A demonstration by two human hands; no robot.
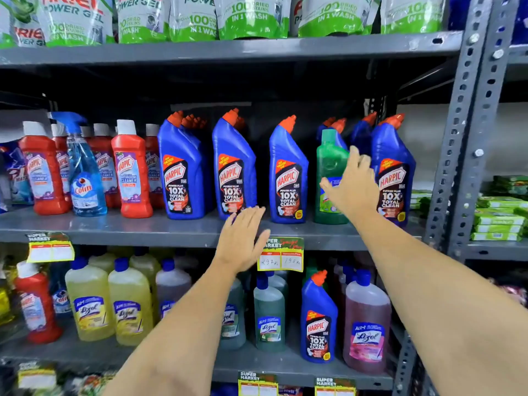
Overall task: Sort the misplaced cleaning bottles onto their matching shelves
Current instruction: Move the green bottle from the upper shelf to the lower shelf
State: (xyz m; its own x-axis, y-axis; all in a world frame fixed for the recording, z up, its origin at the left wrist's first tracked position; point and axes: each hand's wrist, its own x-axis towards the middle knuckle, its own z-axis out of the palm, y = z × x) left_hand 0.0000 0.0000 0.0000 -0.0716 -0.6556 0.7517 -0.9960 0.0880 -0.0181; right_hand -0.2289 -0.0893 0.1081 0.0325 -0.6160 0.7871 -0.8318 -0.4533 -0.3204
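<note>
— Why the green bottle (pixel 330 178)?
— It stands among blue Harpics, at two o'clock. My right hand (pixel 353 182) spreads open against it, not yet closed.
— Your left hand (pixel 243 241)?
— Open, empty, at the shelf edge (pixel 128 231).

A grey metal middle shelf (pixel 114 228) carries red Harpic bathroom cleaner bottles (pixel 131 170) and a blue Colin spray bottle (pixel 85 178) at left, blue Harpic toilet cleaner bottles (pixel 183 172) along the middle and right, and one green bottle (pixel 328 167) among them. The lower shelf (pixel 257 364) holds yellow Lizol bottles (pixel 88 304), a pink Lizol bottle (pixel 367 324) and a lone blue Harpic bottle (pixel 318 321).
</note>
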